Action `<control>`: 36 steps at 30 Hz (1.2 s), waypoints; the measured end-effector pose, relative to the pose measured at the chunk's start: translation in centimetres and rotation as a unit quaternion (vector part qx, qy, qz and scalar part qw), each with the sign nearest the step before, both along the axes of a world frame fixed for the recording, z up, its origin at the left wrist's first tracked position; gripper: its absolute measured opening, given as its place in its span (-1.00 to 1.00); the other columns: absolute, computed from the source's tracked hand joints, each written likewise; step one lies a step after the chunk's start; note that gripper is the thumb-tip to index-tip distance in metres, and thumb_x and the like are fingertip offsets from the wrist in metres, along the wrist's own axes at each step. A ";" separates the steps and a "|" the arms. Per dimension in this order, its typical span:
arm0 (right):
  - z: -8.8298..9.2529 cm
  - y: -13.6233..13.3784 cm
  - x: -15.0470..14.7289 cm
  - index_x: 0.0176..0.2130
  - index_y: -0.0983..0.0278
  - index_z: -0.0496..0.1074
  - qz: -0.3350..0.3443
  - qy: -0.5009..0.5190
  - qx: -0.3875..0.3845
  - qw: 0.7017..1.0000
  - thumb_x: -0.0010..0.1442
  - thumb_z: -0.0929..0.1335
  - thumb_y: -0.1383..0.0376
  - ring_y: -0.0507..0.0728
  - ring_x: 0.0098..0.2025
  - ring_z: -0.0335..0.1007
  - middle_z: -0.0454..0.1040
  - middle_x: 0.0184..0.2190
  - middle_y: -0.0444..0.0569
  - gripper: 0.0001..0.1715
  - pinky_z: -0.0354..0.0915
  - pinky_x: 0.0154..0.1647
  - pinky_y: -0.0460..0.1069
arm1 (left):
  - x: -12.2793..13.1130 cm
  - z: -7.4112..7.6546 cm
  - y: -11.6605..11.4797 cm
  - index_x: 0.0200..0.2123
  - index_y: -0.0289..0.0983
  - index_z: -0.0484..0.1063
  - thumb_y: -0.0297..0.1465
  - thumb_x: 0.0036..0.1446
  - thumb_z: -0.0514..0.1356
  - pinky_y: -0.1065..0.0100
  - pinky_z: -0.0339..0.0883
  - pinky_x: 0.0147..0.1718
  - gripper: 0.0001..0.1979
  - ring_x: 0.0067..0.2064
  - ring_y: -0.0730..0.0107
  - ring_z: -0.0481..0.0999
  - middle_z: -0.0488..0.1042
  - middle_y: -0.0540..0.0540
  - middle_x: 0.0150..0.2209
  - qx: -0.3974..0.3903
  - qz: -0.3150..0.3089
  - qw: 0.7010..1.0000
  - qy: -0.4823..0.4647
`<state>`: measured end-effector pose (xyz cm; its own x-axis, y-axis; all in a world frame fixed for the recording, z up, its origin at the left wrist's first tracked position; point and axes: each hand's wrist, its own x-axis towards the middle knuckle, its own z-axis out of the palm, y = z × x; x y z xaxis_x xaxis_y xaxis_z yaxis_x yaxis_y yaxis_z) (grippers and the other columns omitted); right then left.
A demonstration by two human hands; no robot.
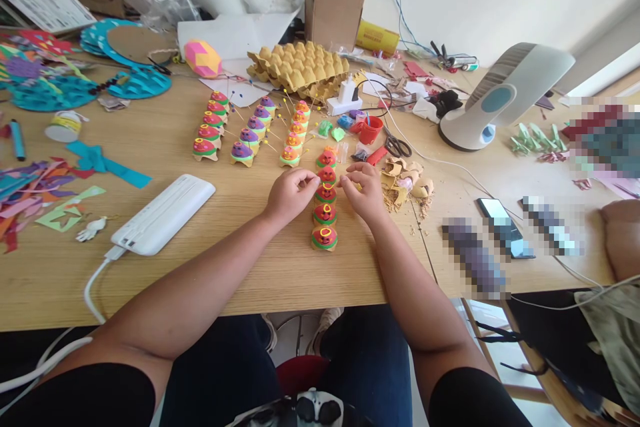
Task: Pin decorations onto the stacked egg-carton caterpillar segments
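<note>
A row of painted egg-carton cups (pixel 325 215), red and green with small faces, runs down the wooden table (pixel 260 267) between my hands. My left hand (pixel 290 192) rests to the left of the row, its fingers pinched together near one of the upper cups (pixel 327 175). My right hand (pixel 364 191) lies to the right of the row, fingers curled and pinched toward the same cup. What the fingertips hold is too small to make out.
Three more rows of painted cups (pixel 250 130) stand behind, with pins stuck in them. A yellow egg tray (pixel 300 67), white power bank (pixel 163 213), scissors (pixel 397 145), red cup (pixel 371 129), white fan (pixel 500 97), paper scraps (pixel 30 193) and a phone (pixel 504 227) lie around.
</note>
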<state>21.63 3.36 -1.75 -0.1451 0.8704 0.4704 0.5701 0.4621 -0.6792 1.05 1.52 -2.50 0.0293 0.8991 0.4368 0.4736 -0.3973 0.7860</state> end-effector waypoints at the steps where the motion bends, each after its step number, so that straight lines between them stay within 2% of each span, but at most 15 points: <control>1: 0.0 0.0 0.0 -0.39 0.15 0.64 0.002 -0.003 0.000 1.000 0.29 0.39 0.09 0.28 0.04 0.38 0.51 -0.12 0.03 -0.68 0.23 0.23 0.29 | 0.0 0.0 0.0 -0.35 -0.25 0.58 -0.28 0.24 0.21 0.31 0.33 -0.29 -0.79 -0.33 0.33 0.48 0.57 -0.08 -0.36 0.000 -0.001 1.000 0.003; 8: 0.2 -0.3 -0.2 -0.33 0.14 0.69 -0.007 -0.028 0.008 1.000 0.35 0.35 -0.01 0.22 -0.01 0.40 0.53 -0.17 0.01 -0.57 0.27 0.16 0.20 | 0.1 0.1 -0.1 -0.30 -0.26 0.62 -0.23 0.29 0.17 0.30 0.36 -0.24 -0.71 -0.24 0.28 0.54 0.61 -0.12 -0.30 -0.003 -0.017 1.000 0.008; 18: -0.1 -0.3 -0.8 -0.29 0.13 0.68 -0.004 -0.041 0.000 0.999 0.20 0.51 0.13 0.22 0.00 0.41 0.54 -0.19 -0.01 -0.85 0.29 0.14 0.17 | 0.2 0.0 -0.2 -0.26 -0.26 0.64 -0.29 0.28 0.20 0.30 0.38 -0.22 -0.76 -0.24 0.31 0.54 0.61 -0.11 -0.28 0.005 -0.023 1.000 0.014; 36: -0.3 -0.2 -0.9 -0.23 0.10 0.69 0.012 -0.058 0.004 0.998 0.22 0.50 0.17 0.23 0.00 0.39 0.51 -0.17 -0.01 -0.87 0.28 0.15 0.18 | 0.2 0.1 -0.3 -0.26 -0.26 0.68 -0.31 0.30 0.20 0.30 0.41 -0.19 -0.75 -0.22 0.31 0.57 0.63 -0.11 -0.29 0.023 -0.041 0.999 0.004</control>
<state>20.76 3.13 -2.00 -0.2197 0.8628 0.4553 0.6336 0.4811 -0.6059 1.28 1.25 -2.39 0.1049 0.8721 0.4779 0.4436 -0.4711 0.7624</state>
